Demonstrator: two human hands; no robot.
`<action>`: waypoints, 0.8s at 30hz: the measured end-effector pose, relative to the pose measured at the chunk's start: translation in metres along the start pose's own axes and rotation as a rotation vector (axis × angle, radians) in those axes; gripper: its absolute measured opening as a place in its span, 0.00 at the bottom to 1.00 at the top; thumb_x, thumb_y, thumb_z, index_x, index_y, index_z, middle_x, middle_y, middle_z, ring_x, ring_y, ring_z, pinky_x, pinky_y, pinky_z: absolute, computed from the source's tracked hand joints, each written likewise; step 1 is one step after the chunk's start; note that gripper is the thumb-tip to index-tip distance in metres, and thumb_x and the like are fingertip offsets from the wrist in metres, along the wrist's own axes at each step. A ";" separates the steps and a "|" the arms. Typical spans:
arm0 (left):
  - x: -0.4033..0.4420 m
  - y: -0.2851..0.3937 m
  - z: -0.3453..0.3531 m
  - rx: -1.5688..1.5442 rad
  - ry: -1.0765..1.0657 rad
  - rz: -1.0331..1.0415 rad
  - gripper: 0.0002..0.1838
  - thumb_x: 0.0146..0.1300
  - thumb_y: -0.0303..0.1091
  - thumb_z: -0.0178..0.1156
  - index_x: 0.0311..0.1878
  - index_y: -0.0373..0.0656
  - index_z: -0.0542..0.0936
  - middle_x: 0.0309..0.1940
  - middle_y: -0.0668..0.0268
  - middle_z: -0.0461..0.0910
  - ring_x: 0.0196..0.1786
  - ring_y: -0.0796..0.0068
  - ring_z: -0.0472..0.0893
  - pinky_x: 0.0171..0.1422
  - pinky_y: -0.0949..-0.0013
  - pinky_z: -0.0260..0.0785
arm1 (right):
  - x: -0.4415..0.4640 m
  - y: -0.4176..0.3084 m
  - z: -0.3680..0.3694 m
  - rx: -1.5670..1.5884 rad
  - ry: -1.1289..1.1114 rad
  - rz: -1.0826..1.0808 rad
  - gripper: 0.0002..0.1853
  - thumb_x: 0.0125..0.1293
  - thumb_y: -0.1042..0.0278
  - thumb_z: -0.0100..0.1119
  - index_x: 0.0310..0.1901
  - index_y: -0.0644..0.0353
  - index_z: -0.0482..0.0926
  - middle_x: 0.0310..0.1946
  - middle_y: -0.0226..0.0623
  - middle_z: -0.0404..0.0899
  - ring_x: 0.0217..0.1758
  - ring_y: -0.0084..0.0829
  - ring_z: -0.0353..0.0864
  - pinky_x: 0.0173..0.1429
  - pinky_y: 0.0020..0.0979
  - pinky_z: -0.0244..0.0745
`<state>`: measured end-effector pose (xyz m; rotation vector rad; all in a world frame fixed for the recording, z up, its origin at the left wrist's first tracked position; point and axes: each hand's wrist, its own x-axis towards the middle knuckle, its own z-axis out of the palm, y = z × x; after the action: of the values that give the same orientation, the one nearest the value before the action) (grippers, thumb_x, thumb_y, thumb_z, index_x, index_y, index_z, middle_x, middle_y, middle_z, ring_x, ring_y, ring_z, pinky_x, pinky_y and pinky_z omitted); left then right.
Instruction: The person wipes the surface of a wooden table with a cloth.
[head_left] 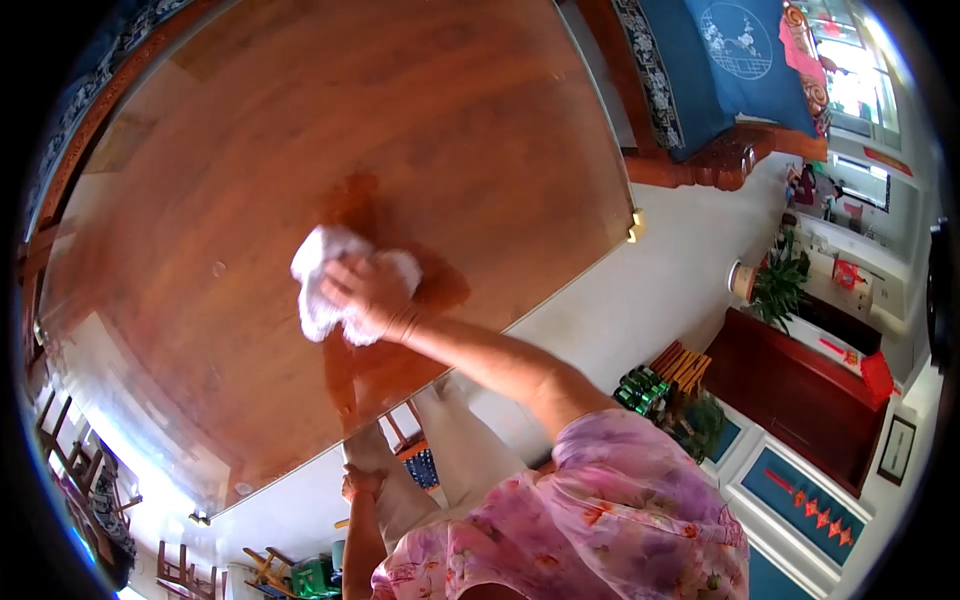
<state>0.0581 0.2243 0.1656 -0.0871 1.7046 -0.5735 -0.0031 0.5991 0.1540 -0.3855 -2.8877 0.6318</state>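
Note:
My right hand (368,298) presses a crumpled white cloth (318,305) onto a glass-topped brown wooden table (480,130). The hand and cloth are slightly blurred. Around the cloth, darker reddish patches (440,280) show on the tabletop, which looks hazy elsewhere. Below the table's near edge, my left hand (363,482) rests on the leg of my light trousers (465,440); it seems to hold nothing, though its fingers are small and partly hidden.
Brass-coloured clips sit on the glass corners, one at the right (637,226). A carved wooden seat with blue cushions (745,70) stands past the upper right. Green bottles (643,388) and a potted plant (778,285) are at the right. Wooden stools (185,572) stand at lower left.

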 end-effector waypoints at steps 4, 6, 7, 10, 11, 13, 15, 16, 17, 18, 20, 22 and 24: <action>0.001 0.003 0.007 -0.004 0.015 -0.004 0.61 0.35 0.59 0.71 0.68 0.35 0.53 0.57 0.51 0.72 0.59 0.56 0.74 0.62 0.61 0.68 | 0.030 0.158 -0.030 0.201 0.344 0.385 0.12 0.57 0.70 0.59 0.43 0.55 0.77 0.45 0.37 0.77 0.51 0.34 0.74 0.52 0.35 0.73; 0.000 0.004 0.008 -0.010 0.014 -0.007 0.61 0.34 0.59 0.71 0.68 0.35 0.53 0.57 0.51 0.72 0.58 0.56 0.75 0.62 0.61 0.68 | 0.036 0.241 -0.055 0.329 0.489 0.646 0.14 0.61 0.68 0.54 0.48 0.61 0.75 0.46 0.40 0.77 0.49 0.36 0.76 0.53 0.34 0.73; -0.003 0.006 0.007 -0.019 0.005 -0.010 0.61 0.34 0.59 0.71 0.68 0.34 0.54 0.57 0.51 0.72 0.58 0.56 0.75 0.61 0.60 0.68 | 0.031 0.281 -0.071 -0.205 0.492 0.501 0.19 0.59 0.62 0.58 0.50 0.59 0.74 0.47 0.42 0.76 0.51 0.40 0.76 0.55 0.37 0.72; 0.004 0.003 0.009 -0.038 -0.029 -0.008 0.63 0.34 0.61 0.70 0.69 0.34 0.52 0.57 0.50 0.73 0.58 0.56 0.75 0.62 0.60 0.68 | 0.046 0.325 -0.123 -0.400 0.247 1.080 0.31 0.56 0.58 0.61 0.61 0.57 0.69 0.57 0.43 0.74 0.60 0.41 0.72 0.61 0.34 0.69; 0.006 0.000 0.011 -0.041 -0.041 -0.006 0.64 0.34 0.62 0.70 0.69 0.33 0.52 0.57 0.50 0.73 0.59 0.56 0.75 0.62 0.59 0.68 | 0.055 0.329 -0.135 -0.247 0.242 1.227 0.34 0.55 0.54 0.60 0.64 0.57 0.66 0.56 0.45 0.74 0.61 0.41 0.73 0.62 0.35 0.68; 0.008 -0.001 0.013 -0.035 -0.046 -0.019 0.64 0.33 0.62 0.70 0.69 0.33 0.52 0.56 0.50 0.74 0.59 0.56 0.75 0.62 0.59 0.68 | 0.065 0.355 -0.136 -0.096 0.235 1.382 0.37 0.53 0.51 0.60 0.64 0.58 0.66 0.53 0.47 0.77 0.58 0.42 0.75 0.62 0.34 0.68; 0.006 0.002 0.013 -0.047 -0.059 -0.022 0.62 0.33 0.60 0.71 0.67 0.33 0.54 0.56 0.50 0.74 0.58 0.56 0.75 0.62 0.59 0.68 | 0.094 0.318 -0.127 -0.140 0.223 1.280 0.33 0.52 0.53 0.61 0.60 0.58 0.70 0.52 0.47 0.77 0.57 0.41 0.76 0.61 0.34 0.69; 0.002 0.004 0.009 -0.056 -0.066 -0.019 0.59 0.33 0.58 0.72 0.65 0.34 0.56 0.55 0.51 0.74 0.57 0.56 0.76 0.62 0.59 0.68 | 0.108 0.296 -0.116 -0.167 0.217 1.234 0.32 0.52 0.54 0.61 0.59 0.58 0.71 0.51 0.47 0.78 0.57 0.41 0.76 0.61 0.34 0.69; 0.000 0.007 0.007 -0.066 -0.072 -0.015 0.57 0.33 0.57 0.73 0.64 0.34 0.58 0.54 0.51 0.74 0.57 0.56 0.76 0.61 0.59 0.68 | 0.113 0.287 -0.090 -0.293 0.292 1.032 0.28 0.51 0.56 0.62 0.54 0.58 0.74 0.49 0.47 0.79 0.55 0.41 0.77 0.60 0.35 0.70; 0.000 0.009 0.008 -0.069 -0.069 -0.015 0.57 0.33 0.57 0.73 0.64 0.34 0.58 0.54 0.51 0.74 0.57 0.56 0.76 0.61 0.59 0.68 | 0.120 0.277 -0.062 -0.408 0.364 0.823 0.24 0.50 0.59 0.63 0.50 0.58 0.77 0.47 0.47 0.80 0.53 0.42 0.78 0.58 0.36 0.71; 0.001 0.008 0.008 -0.075 -0.053 -0.026 0.57 0.33 0.57 0.72 0.64 0.34 0.58 0.55 0.51 0.74 0.57 0.56 0.76 0.61 0.59 0.68 | 0.141 0.217 -0.036 -0.244 0.500 0.466 0.13 0.44 0.69 0.65 0.35 0.58 0.79 0.35 0.41 0.80 0.42 0.42 0.79 0.50 0.38 0.73; 0.008 0.005 0.011 -0.045 -0.064 -0.027 0.61 0.34 0.60 0.71 0.67 0.33 0.54 0.56 0.50 0.73 0.58 0.56 0.75 0.61 0.59 0.69 | 0.155 0.167 -0.024 -0.099 0.406 0.297 0.14 0.43 0.72 0.64 0.35 0.56 0.77 0.38 0.37 0.79 0.45 0.41 0.76 0.46 0.42 0.72; 0.008 0.004 0.011 -0.010 -0.055 -0.022 0.64 0.34 0.62 0.70 0.69 0.32 0.52 0.57 0.50 0.73 0.58 0.56 0.75 0.61 0.59 0.69 | 0.159 0.133 -0.013 -0.110 0.381 0.018 0.18 0.42 0.73 0.64 0.39 0.53 0.75 0.41 0.29 0.77 0.47 0.37 0.74 0.44 0.42 0.71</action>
<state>0.0678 0.2216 0.1555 -0.1279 1.6549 -0.5747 -0.1239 0.7655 0.1247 -0.4872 -2.5614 0.3553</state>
